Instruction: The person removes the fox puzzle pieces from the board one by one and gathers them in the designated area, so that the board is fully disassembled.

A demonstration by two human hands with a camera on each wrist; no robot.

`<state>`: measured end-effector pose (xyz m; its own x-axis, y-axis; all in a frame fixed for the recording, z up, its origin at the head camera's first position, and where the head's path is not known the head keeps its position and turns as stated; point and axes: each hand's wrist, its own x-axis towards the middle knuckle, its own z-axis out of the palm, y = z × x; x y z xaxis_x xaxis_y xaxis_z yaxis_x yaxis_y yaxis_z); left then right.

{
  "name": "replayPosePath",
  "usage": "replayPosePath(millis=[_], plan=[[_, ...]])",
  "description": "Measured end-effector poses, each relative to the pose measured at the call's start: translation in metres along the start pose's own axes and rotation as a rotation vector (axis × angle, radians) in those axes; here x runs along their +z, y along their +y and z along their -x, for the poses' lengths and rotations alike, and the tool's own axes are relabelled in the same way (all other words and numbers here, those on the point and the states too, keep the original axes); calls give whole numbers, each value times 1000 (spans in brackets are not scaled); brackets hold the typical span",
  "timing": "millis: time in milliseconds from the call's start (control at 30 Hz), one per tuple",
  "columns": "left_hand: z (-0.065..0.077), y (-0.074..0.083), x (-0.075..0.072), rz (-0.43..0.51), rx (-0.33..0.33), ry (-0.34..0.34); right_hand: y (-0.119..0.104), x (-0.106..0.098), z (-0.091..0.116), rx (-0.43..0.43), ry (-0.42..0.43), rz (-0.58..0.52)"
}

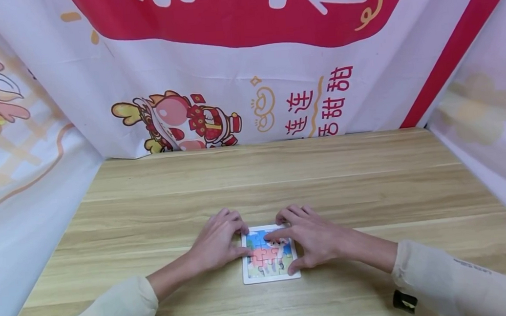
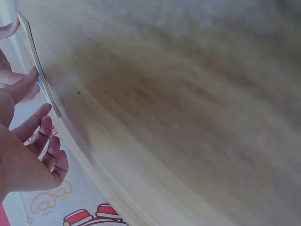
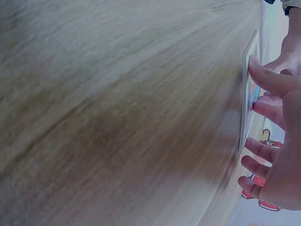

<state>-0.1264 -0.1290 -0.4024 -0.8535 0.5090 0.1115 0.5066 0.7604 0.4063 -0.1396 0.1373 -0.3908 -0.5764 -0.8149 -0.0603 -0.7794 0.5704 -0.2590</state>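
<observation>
Has a small picture puzzle (image 1: 260, 264) lying flat on the wooden table (image 1: 171, 183), between both hands. Sits inside a white frame (image 1: 270, 280); shows blue at the top, green at the left, an orange-pink animal across the middle. Looks filled with interlocking pieces wherever uncovered by fingers.

With left hand (image 1: 216, 241), touches the puzzle's left side: lays thumb over the left border, puts index finger at the far left corner. Keeps thumb and index wide apart, remaining fingers loosely bent.

With right hand (image 1: 316, 241), covers part of the right side: sets thumb on the near right corner, stretches index finger across the face to the upper middle, places middle finger by the far right corner. Spreads fingers wide. Cannot tell how hard to press from either side.

In both wrist views, appears edge-on as a thin board, with fingertips along the face and edge.

Around it: pale sleeves (image 1: 446, 272) on both arms, a dark object (image 1: 405, 302) beneath the right cuff. Behind the table: white cloth (image 1: 211, 65) with a red panel, red lettering and a cartoon figure (image 1: 188, 118).
</observation>
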Motion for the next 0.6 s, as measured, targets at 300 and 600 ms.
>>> replayPosePath(millis=[300,600], plan=[[3,5,0,0,-45,-14,-1,-2,-1,-7,0,18],[-1,7,1,-19,-62,-41,-1,-4,-2,-18,-1,9]])
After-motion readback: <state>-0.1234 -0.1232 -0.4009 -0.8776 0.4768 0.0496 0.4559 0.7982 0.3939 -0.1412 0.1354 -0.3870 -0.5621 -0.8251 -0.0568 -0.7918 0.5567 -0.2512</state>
